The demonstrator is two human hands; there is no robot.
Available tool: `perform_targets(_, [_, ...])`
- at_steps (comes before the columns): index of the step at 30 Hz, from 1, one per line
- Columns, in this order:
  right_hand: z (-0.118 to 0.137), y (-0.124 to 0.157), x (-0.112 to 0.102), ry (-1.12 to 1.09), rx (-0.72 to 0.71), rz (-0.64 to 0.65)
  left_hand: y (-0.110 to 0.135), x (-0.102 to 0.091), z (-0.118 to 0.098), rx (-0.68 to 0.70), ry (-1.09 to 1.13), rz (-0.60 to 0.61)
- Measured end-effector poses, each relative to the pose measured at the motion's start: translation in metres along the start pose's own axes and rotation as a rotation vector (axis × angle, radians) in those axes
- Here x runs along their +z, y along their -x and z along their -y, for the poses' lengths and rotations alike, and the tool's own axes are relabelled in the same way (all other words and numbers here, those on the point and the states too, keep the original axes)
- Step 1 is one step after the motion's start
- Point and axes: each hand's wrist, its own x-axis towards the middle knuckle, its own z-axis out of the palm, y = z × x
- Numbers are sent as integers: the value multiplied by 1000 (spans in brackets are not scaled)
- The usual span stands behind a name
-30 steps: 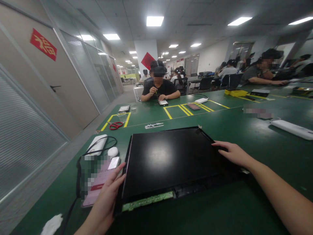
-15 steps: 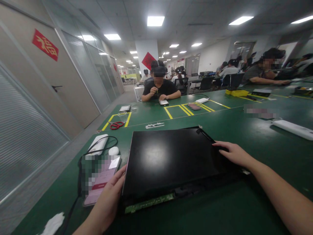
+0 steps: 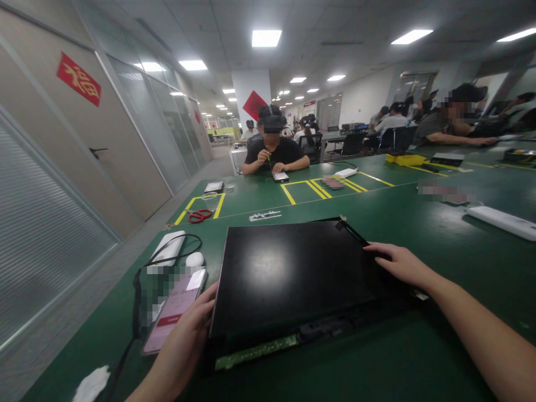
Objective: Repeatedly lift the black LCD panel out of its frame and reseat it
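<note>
A large black flat display panel (image 3: 288, 273) lies on the green table (image 3: 419, 357) in front of me, with a green circuit strip (image 3: 255, 353) along its near edge. My left hand (image 3: 186, 335) grips the panel's left edge, fingers curled round it. My right hand (image 3: 400, 261) lies on the panel's right edge with the fingers stretched along it. The panel's near edge sits slightly raised off its black frame (image 3: 355, 318).
A phone (image 3: 173, 310), a white mouse (image 3: 194, 259), a white box (image 3: 167, 248) and a black cable (image 3: 136, 290) lie left of the panel. Red scissors (image 3: 199, 215) sit farther back. A white bar (image 3: 500, 220) lies at right. A person sits across the table; others work at right.
The panel's left and near edge has lifted a little off the frame in my hands. My left hand has shifted slightly along the left edge.
</note>
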Motion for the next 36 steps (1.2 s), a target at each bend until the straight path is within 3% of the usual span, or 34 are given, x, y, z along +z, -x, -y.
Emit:
perform_targets(9, [2,0,0,15,0,-1,-3,-9,11,89,-72,-10])
perform_targets(36, [2,0,-1,24,12,21,4,-2,5,69,-15,-46])
